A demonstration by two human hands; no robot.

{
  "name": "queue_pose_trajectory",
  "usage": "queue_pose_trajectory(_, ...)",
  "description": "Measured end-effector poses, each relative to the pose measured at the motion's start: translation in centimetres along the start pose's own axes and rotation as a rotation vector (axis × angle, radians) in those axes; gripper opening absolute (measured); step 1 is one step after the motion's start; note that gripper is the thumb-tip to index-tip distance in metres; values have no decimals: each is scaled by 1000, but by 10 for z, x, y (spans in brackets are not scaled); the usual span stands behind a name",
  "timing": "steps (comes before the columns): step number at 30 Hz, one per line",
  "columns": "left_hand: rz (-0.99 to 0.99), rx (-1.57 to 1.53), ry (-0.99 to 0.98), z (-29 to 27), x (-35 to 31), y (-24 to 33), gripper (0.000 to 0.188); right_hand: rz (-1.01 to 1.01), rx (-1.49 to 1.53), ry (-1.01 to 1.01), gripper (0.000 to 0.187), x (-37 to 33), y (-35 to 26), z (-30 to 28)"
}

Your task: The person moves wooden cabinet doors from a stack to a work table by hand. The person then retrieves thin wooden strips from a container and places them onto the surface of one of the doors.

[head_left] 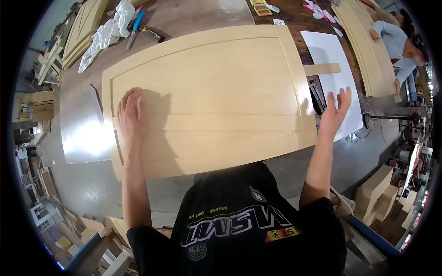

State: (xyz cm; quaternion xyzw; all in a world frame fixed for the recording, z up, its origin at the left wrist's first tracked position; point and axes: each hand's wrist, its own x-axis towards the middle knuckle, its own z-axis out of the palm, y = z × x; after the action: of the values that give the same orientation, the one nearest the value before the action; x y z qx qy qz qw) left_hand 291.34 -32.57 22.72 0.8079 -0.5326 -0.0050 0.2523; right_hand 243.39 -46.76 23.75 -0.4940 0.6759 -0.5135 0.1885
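A large pale wooden panel [207, 83] with a raised frame and a cross rail lies across the worktable in front of me, its near edge close to my body. My left hand [132, 115] rests on the panel's left part, fingers extended and lying on the surface, with nothing in its grasp. Just off the panel's right edge, my right hand [336, 110] is held up with its fingers apart and holds nothing. Below it lies a white sheet [334, 53]. A short wooden strip [324, 69] reaches from the panel's edge over that sheet.
Beyond the panel, the grey tabletop [193, 18] bears crumpled white plastic [110, 34], a blue-handled tool [136, 25] and a dark-handled tool [154, 34]. A thin metal strip [96, 103] lies at left. Far right, a person [396, 41] touches stacked panels [363, 46].
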Motion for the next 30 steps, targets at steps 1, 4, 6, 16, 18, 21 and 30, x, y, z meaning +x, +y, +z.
queue_pose_trajectory(1, -40, 7, -40, -1, 1, 6, 39, -83, -45, -54, 54, -5, 4, 3)
queue_pose_trajectory(4, 49, 97, -64, 16, -4, 32, 49, -470, -269, -340, 56, -22, -9, 30)
queue_pose_trajectory(6, 219, 166, -136, 37, -6, 79, 59, -627, -414, -462, 58, -48, -36, 52)
queue_pose_trajectory(16, 196, 353, -82, 46, 8, 61, 65, -659, -739, -638, 67, -75, -55, 68)
queue_pose_trajectory(18, 42, 463, -47, 22, 20, -8, 63, -558, -862, -542, 67, -53, -38, 45)
queue_pose_trajectory(21, -67, 493, 26, -3, 34, -69, 64, -473, -923, -469, 66, -29, -7, 19)
queue_pose_trajectory(30, -238, 360, -26, -14, 33, -62, 65, -713, -588, -640, 78, -115, -70, 119)
